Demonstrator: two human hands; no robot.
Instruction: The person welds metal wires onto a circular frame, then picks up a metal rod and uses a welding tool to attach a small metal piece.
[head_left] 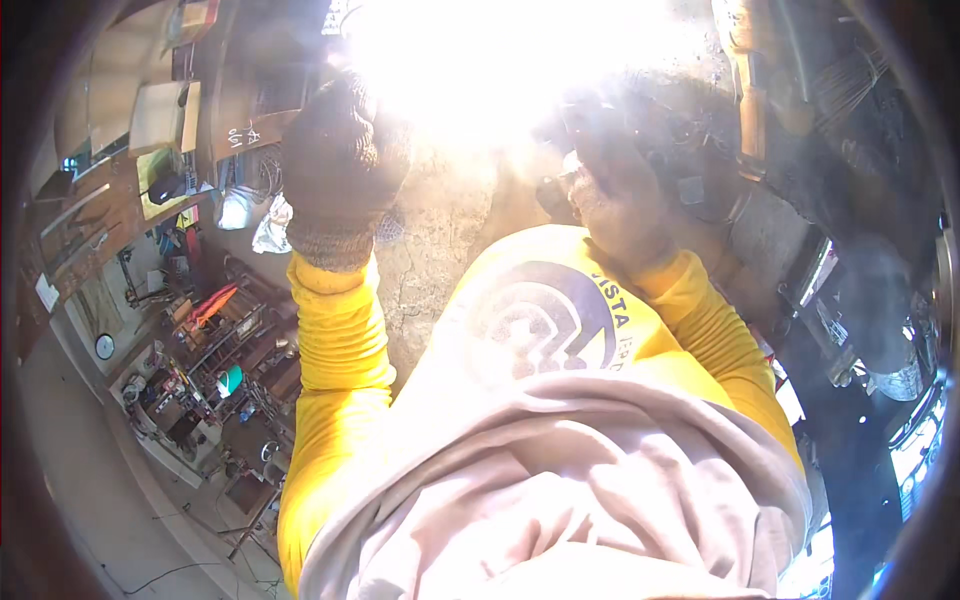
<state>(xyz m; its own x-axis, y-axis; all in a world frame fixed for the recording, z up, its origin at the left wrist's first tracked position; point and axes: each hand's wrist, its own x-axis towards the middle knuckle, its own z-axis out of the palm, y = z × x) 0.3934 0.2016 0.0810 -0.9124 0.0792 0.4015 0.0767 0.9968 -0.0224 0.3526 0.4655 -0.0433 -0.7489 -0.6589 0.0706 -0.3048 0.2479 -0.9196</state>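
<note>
A blinding white glare (pixel 510 60) fills the top middle and washes out whatever lies between my hands. To the left of it is my left hand (pixel 340 165), in a brown knitted glove, raised with its fingers curled at the edge of the light. What it holds is lost in shadow and glare. My right hand (pixel 620 190) is on the other side, its fingers closed round something dark that I cannot make out. Yellow sleeves cover both my forearms, and a pale cloth hangs over my chest.
Cracked bare ground (pixel 430 240) shows below the glare. Pale plastic bags (pixel 272 225) lie left of my left hand, beside a brown board (pixel 262 132). Cluttered tools and metal parts (pixel 225 350) fill the left side. An orange-brown upright bar (pixel 752 120) stands at the upper right.
</note>
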